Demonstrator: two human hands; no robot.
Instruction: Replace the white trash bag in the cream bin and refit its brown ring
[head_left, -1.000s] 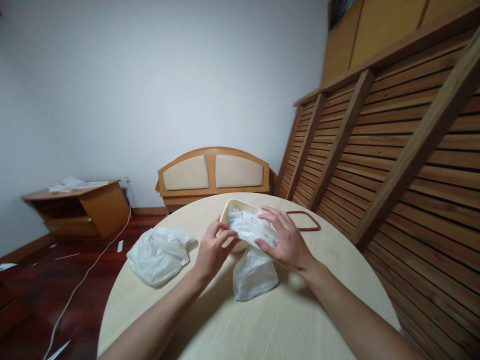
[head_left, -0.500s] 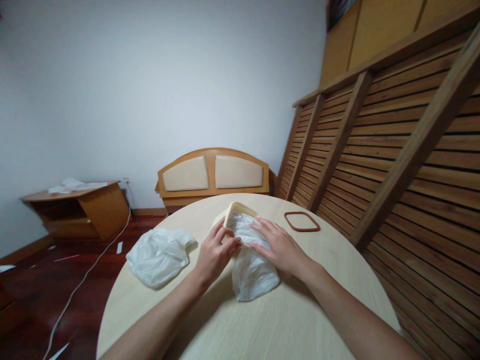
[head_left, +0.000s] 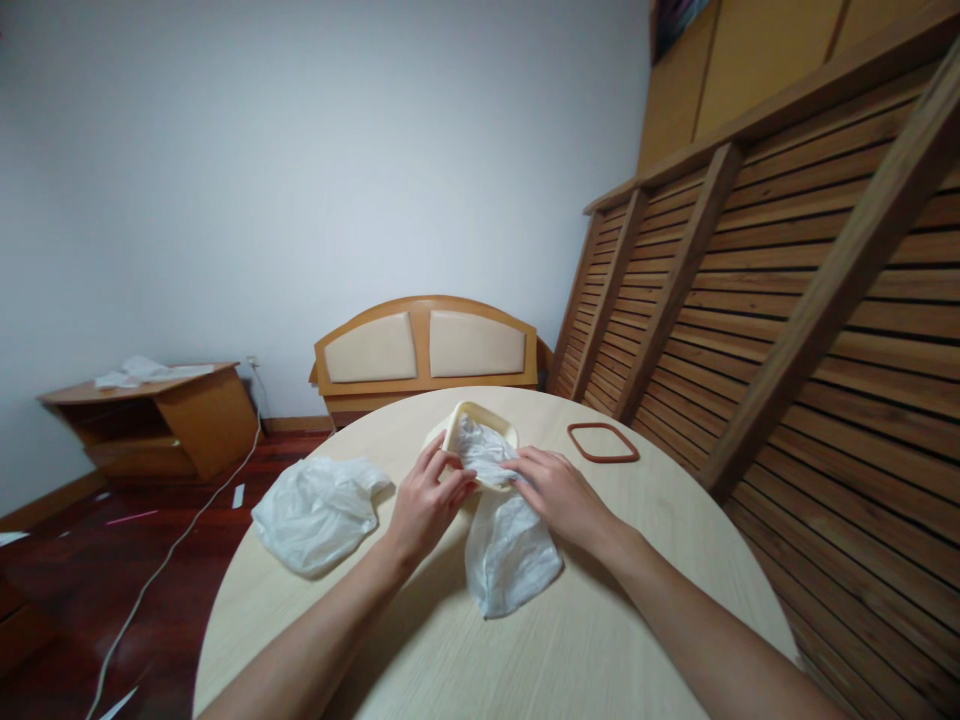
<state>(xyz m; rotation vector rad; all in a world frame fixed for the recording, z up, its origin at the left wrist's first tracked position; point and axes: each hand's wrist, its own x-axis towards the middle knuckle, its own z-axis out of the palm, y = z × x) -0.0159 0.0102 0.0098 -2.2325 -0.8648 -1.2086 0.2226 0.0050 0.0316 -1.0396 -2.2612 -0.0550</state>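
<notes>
A small cream plastic bin (head_left: pixel 508 428) is tilted over the table with its mouth facing me. A white plastic bag (head_left: pixel 511 560) lies partly inside it and hangs over its near edge towards the tabletop. My left hand (head_left: pixel 430 497) is closed on the left side of the bin's rim, its fingertips against the bag. At the near right corner, the fingers of my right hand (head_left: pixel 561 488) pinch the bag by the rim. To the right, a brown rounded-square ring (head_left: pixel 604 459) lies flat on the table. The bin's underside is hidden.
A crumpled white plastic bag (head_left: pixel 319 515) rests on the left of the round wooden table (head_left: pixel 645 610). Slatted wooden panels (head_left: pixel 675 300) lean along the right. A headboard (head_left: pixel 426 375) stands behind, and a low cabinet (head_left: pixel 202 420) at left. A cable (head_left: pixel 176 545) crosses the floor.
My right hand has drawn back from inside the bin to its near right edge. The bag within is more bunched, and its hanging part reaches slightly nearer to me.
</notes>
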